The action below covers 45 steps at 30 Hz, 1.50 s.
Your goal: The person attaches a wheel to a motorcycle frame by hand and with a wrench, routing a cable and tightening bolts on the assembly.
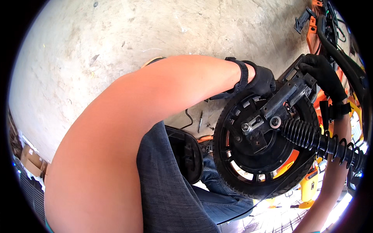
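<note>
In the head view, our black-gloved left hand point(263, 81) is at the upper edge of the black rubber-tyred wheel point(248, 157), fingers curled down mostly out of sight — we cannot tell whether they grasp anything. Our black-gloved right hand point(320, 73) is at the upper end of the black flat-sided metal arm point(280, 99), fingers bent over it; whether they grip it, we cannot tell either. The wheel lies just below our left fingers, and the metal arm slants down from our right fingertips toward its hub. Below our left fingers sits a silver metal block point(251, 125); the black steel coil spring point(299, 134) is below our right fingers. Well left of our left fingers — and lower — a thin silver-and-black rod point(201, 121) lies on the pale concrete floor point(116, 39).
</note>
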Tool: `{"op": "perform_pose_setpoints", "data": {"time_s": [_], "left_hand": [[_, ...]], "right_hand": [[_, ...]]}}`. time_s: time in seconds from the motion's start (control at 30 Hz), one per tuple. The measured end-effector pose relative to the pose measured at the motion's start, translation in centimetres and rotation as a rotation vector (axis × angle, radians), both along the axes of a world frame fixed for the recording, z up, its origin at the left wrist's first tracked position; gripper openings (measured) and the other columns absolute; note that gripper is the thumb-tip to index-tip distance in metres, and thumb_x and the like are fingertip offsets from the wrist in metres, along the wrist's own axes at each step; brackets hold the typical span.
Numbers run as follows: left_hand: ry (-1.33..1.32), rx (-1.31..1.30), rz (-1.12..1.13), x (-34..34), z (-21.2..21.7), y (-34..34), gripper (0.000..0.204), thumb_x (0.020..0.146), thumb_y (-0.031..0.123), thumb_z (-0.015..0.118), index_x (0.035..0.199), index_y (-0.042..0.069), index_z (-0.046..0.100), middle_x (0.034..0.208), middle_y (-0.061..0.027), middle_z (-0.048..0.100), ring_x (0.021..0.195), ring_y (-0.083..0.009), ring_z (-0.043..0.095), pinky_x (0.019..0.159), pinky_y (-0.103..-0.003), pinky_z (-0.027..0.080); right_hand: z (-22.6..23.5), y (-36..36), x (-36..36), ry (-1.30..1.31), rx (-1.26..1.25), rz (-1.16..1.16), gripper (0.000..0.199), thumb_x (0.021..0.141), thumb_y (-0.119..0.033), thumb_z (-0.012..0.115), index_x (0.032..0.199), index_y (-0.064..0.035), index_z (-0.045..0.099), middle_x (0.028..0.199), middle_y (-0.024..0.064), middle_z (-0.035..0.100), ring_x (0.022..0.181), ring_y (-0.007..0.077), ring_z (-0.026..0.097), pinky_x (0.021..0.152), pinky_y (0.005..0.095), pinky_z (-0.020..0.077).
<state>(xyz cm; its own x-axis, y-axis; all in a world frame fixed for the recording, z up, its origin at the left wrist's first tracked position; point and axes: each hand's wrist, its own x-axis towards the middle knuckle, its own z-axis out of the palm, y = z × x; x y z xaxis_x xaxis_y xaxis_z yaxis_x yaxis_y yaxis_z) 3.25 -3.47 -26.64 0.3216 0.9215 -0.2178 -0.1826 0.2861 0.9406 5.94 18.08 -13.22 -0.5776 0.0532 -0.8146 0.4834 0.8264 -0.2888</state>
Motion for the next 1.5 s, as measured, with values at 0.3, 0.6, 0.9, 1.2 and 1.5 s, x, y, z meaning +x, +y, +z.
{"op": "perform_pose_setpoints", "data": {"time_s": [0.3, 0.6, 0.9, 1.2, 1.5], "left_hand": [[0.107, 0.035, -0.044, 0.0, -0.5, 0.5, 0.016, 0.077, 0.021, 0.062, 0.080, 0.008, 0.071, 0.074, -0.0150, 0.067, 0.065, -0.0254, 0.061, 0.064, -0.039, 0.047], [0.130, 0.008, -0.093, 0.3, -0.2, 0.5, 0.021, 0.078, 0.021, 0.061, 0.088, 0.005, 0.071, 0.080, -0.0185, 0.068, 0.071, -0.0327, 0.064, 0.066, -0.040, 0.049], [0.103, 0.019, -0.158, -1.4, 0.9, 0.3, 0.025, 0.077, 0.028, 0.068, 0.086, 0.004, 0.069, 0.084, -0.0170, 0.067, 0.080, -0.0334, 0.064, 0.071, -0.043, 0.048], [0.188, 0.071, -0.152, -0.1, -0.2, 0.5, 0.030, 0.079, 0.031, 0.067, 0.088, 0.003, 0.069, 0.086, -0.0179, 0.067, 0.083, -0.0348, 0.063, 0.074, -0.044, 0.048], [0.118, 0.029, -0.167, 0.0, -0.1, 0.1, 0.027, 0.078, 0.029, 0.067, 0.085, 0.003, 0.070, 0.086, -0.0197, 0.066, 0.083, -0.0356, 0.063, 0.074, -0.044, 0.048]], "right_hand": [[0.0, -0.5, 1.0, 0.135, 0.007, -0.309, 0.018, 0.087, -0.009, 0.063, 0.101, 0.0024, 0.064, 0.085, 0.0041, 0.065, 0.077, 0.0081, 0.059, 0.073, 0.0248, 0.0482], [0.9, -1.2, 0.8, 0.092, -0.023, -0.321, 0.017, 0.087, -0.007, 0.063, 0.101, 0.0030, 0.063, 0.087, 0.0035, 0.064, 0.077, 0.0081, 0.058, 0.071, 0.0240, 0.0476], [1.0, -1.2, 0.3, 0.114, 0.018, -0.188, 0.017, 0.086, -0.007, 0.061, 0.100, 0.0015, 0.063, 0.087, 0.0055, 0.065, 0.076, 0.0113, 0.060, 0.072, 0.0269, 0.0475], [0.9, -1.0, 0.7, 0.163, 0.003, -0.190, 0.018, 0.086, -0.007, 0.062, 0.102, 0.0010, 0.063, 0.090, 0.0063, 0.065, 0.080, 0.0120, 0.060, 0.075, 0.0271, 0.0475], [0.8, -1.2, 0.7, 0.143, -0.008, -0.236, 0.018, 0.087, -0.005, 0.061, 0.104, 0.0004, 0.064, 0.092, 0.0045, 0.065, 0.082, 0.0101, 0.059, 0.077, 0.0258, 0.0475]]}}
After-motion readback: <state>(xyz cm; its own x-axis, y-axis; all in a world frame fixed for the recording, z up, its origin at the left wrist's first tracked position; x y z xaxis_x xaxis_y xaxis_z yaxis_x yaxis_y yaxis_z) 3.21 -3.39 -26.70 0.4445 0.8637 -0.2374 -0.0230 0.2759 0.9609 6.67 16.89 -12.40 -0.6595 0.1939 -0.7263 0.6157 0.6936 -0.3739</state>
